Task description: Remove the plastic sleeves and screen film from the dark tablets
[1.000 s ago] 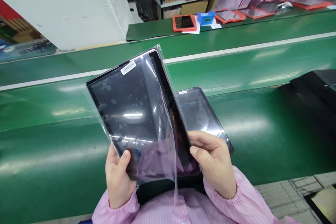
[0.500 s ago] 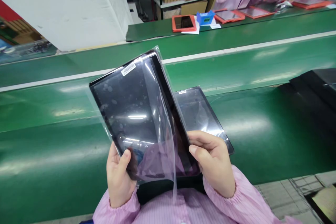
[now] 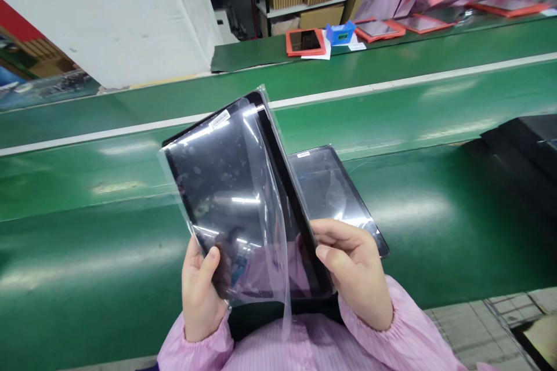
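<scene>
As the left hand [image 3: 201, 295] and right hand [image 3: 355, 269] pinch it between curled fingers [image 3: 343, 237], a clear plastic bag [image 3: 274, 208] holds a black tablet [image 3: 226, 185], loose at one side.

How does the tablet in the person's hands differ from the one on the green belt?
The held tablet is raised and tilted between the left hand and right hand, while the belt tablet lies flat on the green belt. The held tablet's clear film bows away from its screen; the belt tablet's surface looks flat. Both have dark screens, black edges and a small white label near one end.
</scene>
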